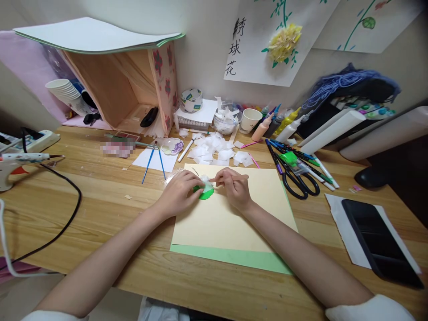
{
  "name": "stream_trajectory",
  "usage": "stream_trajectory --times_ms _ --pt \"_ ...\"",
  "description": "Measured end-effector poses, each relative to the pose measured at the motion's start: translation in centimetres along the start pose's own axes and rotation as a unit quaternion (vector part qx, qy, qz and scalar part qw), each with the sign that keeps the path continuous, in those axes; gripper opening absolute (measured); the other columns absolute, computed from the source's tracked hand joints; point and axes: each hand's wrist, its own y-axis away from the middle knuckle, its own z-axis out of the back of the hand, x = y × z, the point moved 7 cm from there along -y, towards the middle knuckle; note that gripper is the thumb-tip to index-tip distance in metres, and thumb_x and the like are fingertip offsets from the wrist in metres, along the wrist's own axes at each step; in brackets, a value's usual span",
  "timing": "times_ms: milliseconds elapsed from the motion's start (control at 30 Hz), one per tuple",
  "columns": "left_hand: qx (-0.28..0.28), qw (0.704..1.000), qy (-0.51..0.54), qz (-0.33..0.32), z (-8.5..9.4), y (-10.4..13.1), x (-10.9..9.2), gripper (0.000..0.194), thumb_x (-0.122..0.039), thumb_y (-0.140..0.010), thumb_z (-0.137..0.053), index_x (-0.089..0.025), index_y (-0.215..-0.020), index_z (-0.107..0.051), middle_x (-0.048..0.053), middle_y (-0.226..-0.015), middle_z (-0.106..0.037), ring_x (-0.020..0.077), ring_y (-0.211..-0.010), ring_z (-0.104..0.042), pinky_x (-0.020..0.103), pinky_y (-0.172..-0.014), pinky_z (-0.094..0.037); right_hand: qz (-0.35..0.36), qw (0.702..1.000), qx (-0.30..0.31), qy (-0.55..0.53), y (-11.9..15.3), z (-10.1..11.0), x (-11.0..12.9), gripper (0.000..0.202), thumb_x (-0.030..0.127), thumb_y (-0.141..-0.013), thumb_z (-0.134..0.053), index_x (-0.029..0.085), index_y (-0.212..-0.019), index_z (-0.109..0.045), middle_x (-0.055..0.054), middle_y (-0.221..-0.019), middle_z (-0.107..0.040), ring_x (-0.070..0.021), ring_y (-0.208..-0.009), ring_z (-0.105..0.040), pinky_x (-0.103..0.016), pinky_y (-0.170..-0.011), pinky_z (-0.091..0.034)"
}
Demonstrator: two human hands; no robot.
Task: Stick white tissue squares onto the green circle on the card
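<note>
My right hand (pixel 234 189) is closed around a brown wooden stick (pixel 241 178), whose tip points left. That tip meets a small tuft of white paper (pixel 204 178) on a round green piece (pixel 207 194). My left hand (pixel 180 191) has its fingers bent over the left side of the green piece and grips it; the fingertips are partly hidden. Both hands are over a cream sheet of paper (pixel 234 227), which lies on a light green sheet (pixel 234 257). Just behind the left hand is a clear, crinkled item (pixel 172 177), mostly covered by it.
Cut white paper squares (pixel 214 147) lie behind the sheet. Black-handled scissors (pixel 296 185) and several markers (pixel 321 171) are at right, near a phone (pixel 377 236). A glue gun (pixel 20 165) with a black cord (pixel 78 200) is at left. Paint bottles (pixel 264 127) stand behind.
</note>
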Motion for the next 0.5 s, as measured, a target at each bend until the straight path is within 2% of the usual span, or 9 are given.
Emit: stream_trajectory --times_ms 133,233,367,500 --pt "0.004 0.999 -0.033 0.001 -0.2 0.1 0.1 0.018 -0.023 -0.086 -0.049 -0.019 -0.093 -0.066 0.006 -0.092 -0.065 0.0204 -0.094 -0.054 0.036 -0.084 -0.043 0.077 0.997 -0.028 -0.003 0.4 0.6 1.2 0.040 0.034 -0.096 -0.029 0.022 -0.070 -0.057 -0.001 -0.061 -0.059 -0.0145 -0.058 -0.056 -0.029 -0.059 -0.044" --pt "0.003 0.998 -0.059 -0.001 -0.2 0.1 0.2 0.020 -0.024 -0.087 -0.048 -0.019 -0.092 -0.066 0.007 -0.090 -0.064 0.0207 -0.093 -0.053 0.036 -0.083 -0.043 0.135 0.991 -0.004 0.008 0.6 0.3 2.2 0.038 0.029 -0.096 -0.029 0.022 -0.072 -0.057 -0.002 -0.060 -0.059 -0.0150 -0.058 -0.054 -0.030 -0.058 -0.043" --pt "-0.001 0.997 -0.080 -0.004 0.0 0.1 0.3 0.022 -0.025 -0.088 -0.047 -0.018 -0.091 -0.067 0.007 -0.089 -0.063 0.0208 -0.091 -0.052 0.036 -0.080 -0.042 0.126 0.990 0.048 0.050 0.4 -0.7 2.1 0.037 0.030 -0.096 -0.029 0.022 -0.073 -0.057 -0.003 -0.066 -0.061 -0.0164 -0.062 -0.055 -0.032 -0.060 -0.044" --pt "-0.010 0.996 -0.087 -0.004 0.1 0.2 0.2 0.022 -0.025 -0.088 -0.046 -0.018 -0.090 -0.067 0.007 -0.088 -0.063 0.0207 -0.090 -0.052 0.037 -0.080 -0.042 0.117 0.988 0.070 0.076 0.3 -1.2 1.9 0.035 0.029 -0.096 -0.030 0.023 -0.074 -0.057 -0.004 -0.068 -0.061 -0.0170 -0.065 -0.056 -0.032 -0.062 -0.044"
